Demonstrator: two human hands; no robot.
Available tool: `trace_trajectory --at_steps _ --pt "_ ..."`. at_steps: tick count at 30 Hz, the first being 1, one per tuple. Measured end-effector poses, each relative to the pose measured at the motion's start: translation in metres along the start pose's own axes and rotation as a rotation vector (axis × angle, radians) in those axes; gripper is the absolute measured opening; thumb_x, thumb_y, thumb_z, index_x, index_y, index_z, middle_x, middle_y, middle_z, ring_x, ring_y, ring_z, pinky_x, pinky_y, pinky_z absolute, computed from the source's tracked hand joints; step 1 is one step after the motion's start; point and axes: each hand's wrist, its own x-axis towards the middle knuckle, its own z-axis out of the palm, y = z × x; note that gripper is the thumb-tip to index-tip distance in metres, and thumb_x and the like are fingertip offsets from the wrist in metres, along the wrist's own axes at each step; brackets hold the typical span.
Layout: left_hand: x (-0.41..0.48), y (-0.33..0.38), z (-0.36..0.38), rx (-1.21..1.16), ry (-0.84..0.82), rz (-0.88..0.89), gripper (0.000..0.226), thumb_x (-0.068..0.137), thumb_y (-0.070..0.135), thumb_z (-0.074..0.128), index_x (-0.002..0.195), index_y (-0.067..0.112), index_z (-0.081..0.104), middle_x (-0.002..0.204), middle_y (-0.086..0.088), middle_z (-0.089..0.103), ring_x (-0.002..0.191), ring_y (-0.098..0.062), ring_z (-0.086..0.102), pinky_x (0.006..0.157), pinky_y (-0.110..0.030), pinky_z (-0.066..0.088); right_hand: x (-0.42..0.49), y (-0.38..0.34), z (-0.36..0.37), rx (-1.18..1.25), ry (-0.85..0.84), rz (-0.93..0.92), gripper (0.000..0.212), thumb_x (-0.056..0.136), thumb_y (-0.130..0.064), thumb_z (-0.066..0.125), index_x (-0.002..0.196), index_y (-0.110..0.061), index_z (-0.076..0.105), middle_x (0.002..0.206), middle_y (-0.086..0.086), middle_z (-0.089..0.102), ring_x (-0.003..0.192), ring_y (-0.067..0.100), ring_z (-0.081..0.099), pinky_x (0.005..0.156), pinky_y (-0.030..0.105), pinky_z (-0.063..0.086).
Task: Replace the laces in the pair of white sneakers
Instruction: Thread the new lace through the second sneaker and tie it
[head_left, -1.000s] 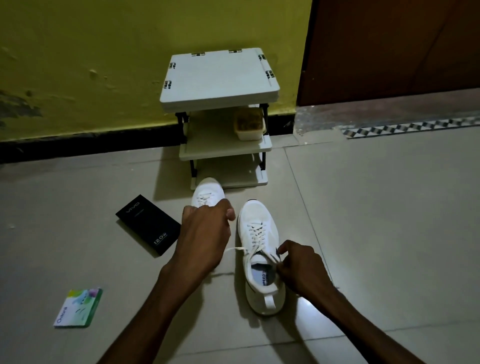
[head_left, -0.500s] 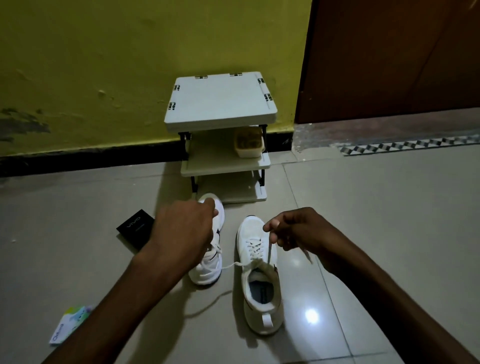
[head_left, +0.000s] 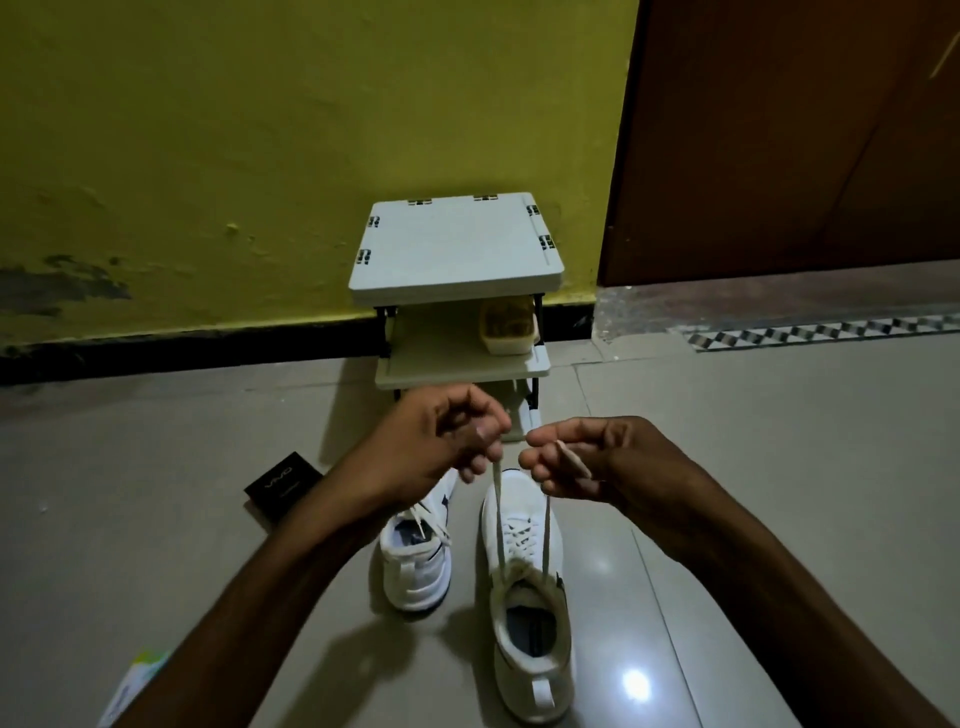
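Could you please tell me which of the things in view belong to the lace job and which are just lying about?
Part of the job:
- sneaker on the right
- its lace, both ends held up
- sneaker on the left

Just lying about:
- black box
- coloured card
- shelf rack
- tub on its middle shelf

Layout on the floor (head_left: 779, 467): left sneaker (head_left: 415, 561) just beside right sneaker (head_left: 530, 597), toes toward the wall (head_left: 260, 130), the right one nearer the viewer. Behind them, a three-tier shelf rack (head_left: 457, 249) against the wall, with a container (head_left: 509, 325) on the right of its middle tier. Phone box (head_left: 283, 486) to the left of the sneakers, and a packet (head_left: 135, 686) nearer and further left. Left hand (head_left: 441, 441) and right hand (head_left: 587, 457) above the sneakers, each pinching an end of the lace (head_left: 497, 514) rising from the right sneaker. Door (head_left: 779, 140) behind, at right
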Motion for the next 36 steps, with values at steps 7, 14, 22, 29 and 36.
trace_trajectory --at_steps 7,14,22,29,36 --pt "-0.002 0.003 0.011 -0.050 0.027 -0.004 0.028 0.084 -0.005 0.067 0.103 0.015 0.071 0.094 -0.004 0.074 0.091 -0.016 0.071 0.083 -0.028 0.058 0.000 -0.001 0.006 -0.379 0.267 -0.260 0.018 0.091 -0.033 0.060 0.086 -0.027 0.077 0.077 -0.011 0.069 0.057 -0.001 0.054 0.054 0.017 0.045" --pt "-0.005 0.006 0.012 -0.141 0.052 0.003 0.038 0.083 -0.012 0.065 0.113 0.011 0.068 0.099 -0.005 0.075 0.095 -0.015 0.071 0.081 -0.023 0.057 0.003 0.002 0.012 -0.348 0.331 -0.438 0.011 0.082 -0.022 0.072 0.091 -0.023 0.078 0.080 -0.010 0.074 0.071 0.002 0.065 0.057 0.013 0.047" --pt "-0.005 0.002 0.018 -0.148 0.247 0.035 0.010 0.090 0.012 0.065 0.095 0.010 0.073 0.083 -0.004 0.075 0.077 -0.017 0.072 0.068 -0.019 0.055 0.001 0.004 0.018 -0.333 0.388 -0.509 0.009 0.081 -0.030 0.073 0.087 -0.025 0.077 0.079 -0.013 0.073 0.075 0.002 0.066 0.060 0.013 0.047" --pt "-0.001 -0.002 0.031 0.105 0.466 0.158 0.006 0.085 0.023 0.071 0.087 0.022 0.076 0.084 0.009 0.070 0.082 0.000 0.065 0.071 -0.011 0.049 0.000 0.004 0.024 -0.309 0.413 -0.562 0.011 0.080 -0.031 0.073 0.089 -0.025 0.077 0.081 -0.011 0.073 0.079 0.008 0.066 0.062 0.021 0.052" --pt "-0.002 0.002 0.039 -0.131 0.518 0.167 0.010 0.082 0.014 0.073 0.092 0.015 0.076 0.081 0.007 0.075 0.075 -0.004 0.070 0.065 -0.014 0.052 -0.004 0.002 0.028 -0.268 0.426 -0.598 0.010 0.082 -0.031 0.073 0.090 -0.026 0.077 0.080 -0.008 0.071 0.078 0.011 0.064 0.062 0.020 0.049"
